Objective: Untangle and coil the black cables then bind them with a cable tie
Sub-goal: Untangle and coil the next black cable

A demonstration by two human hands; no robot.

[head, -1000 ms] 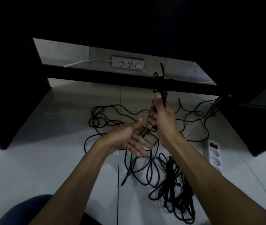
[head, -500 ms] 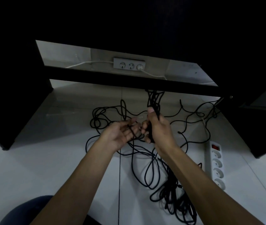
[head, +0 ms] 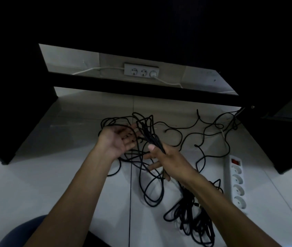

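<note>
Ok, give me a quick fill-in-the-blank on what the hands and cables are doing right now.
1. The bunch of black cable strands is pinched by the ____ hand.
2. The left hand is held ____, palm up, gripping nothing.
3. The power strip on the floor to the right has a ____ switch at its far end.
4. Most of the black cable lies loose on the ____.

Missing words: right; open; red; floor

Single head cam, wide-angle, looks fwd/down, close over floor [head: 34,184].
</note>
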